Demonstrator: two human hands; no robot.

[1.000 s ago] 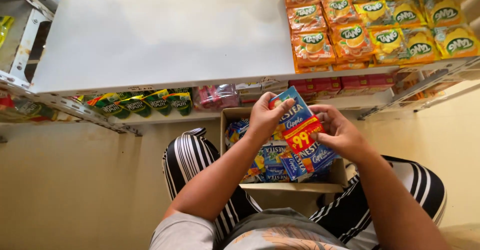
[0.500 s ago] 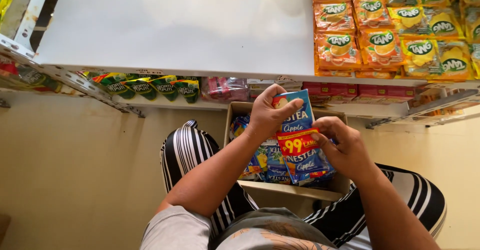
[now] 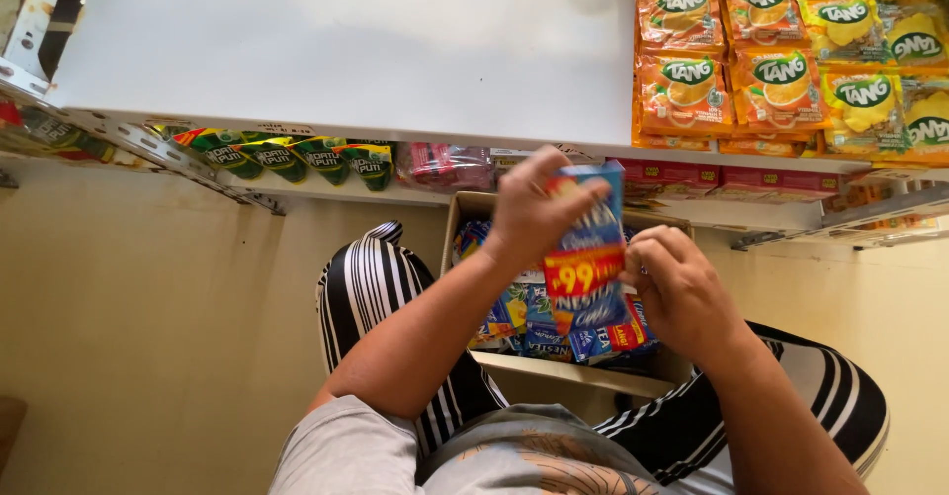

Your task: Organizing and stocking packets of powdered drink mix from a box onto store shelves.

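My left hand (image 3: pixel 534 213) grips the top of a stack of blue drink-mix sachets (image 3: pixel 585 268) bearing a red and yellow price tag. Against the stack's right edge, my right hand (image 3: pixel 677 292) pinches it with curled fingers. I hold the stack above an open cardboard box (image 3: pixel 465 208) that rests between my knees and contains more blue sachets (image 3: pixel 524 322). My legs in black and white striped trousers (image 3: pixel 371 287) flank the box.
A white shelf (image 3: pixel 336 50) spans the top, its left part bare. Orange and yellow drink sachets (image 3: pixel 781 50) are stacked on its right. A lower shelf holds green packets (image 3: pixel 282 157) and pink packs (image 3: pixel 445 164). Beige floor lies to the left.
My hands have lifted the stack slightly and my left hand has closed further over its top. The camera has shifted, so the shelf looks nearer.
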